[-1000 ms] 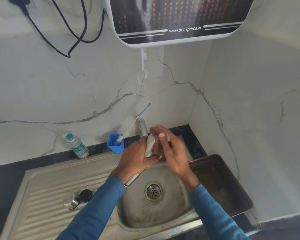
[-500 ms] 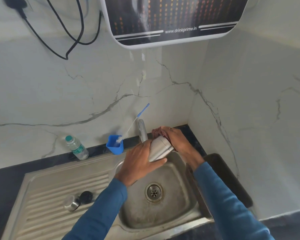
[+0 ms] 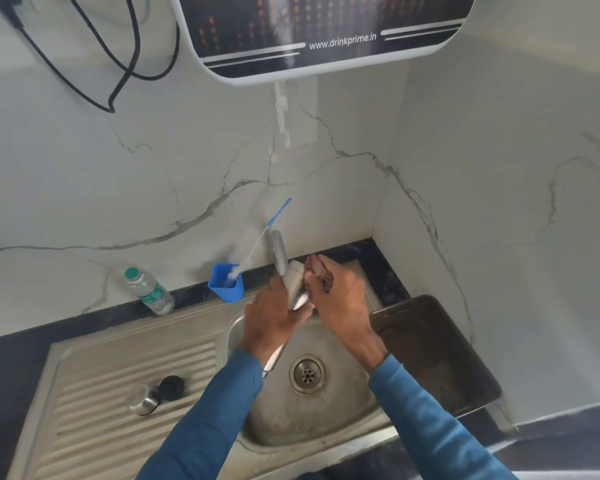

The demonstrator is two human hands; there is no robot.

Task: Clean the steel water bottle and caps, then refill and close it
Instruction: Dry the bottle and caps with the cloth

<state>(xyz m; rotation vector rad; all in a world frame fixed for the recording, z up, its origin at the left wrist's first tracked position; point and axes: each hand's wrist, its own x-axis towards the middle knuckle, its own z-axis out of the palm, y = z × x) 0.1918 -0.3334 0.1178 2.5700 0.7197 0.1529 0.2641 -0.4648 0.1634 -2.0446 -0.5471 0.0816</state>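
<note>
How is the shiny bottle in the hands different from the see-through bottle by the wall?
The steel water bottle is shiny grey metal; the plastic bottle is clear, with a green cap and a label. The left hand holds the steel water bottle tilted over the sink, and the right hand holds a reddish scrubber against it; the plastic bottle stands alone on the dark counter. Both are water bottles.
</note>
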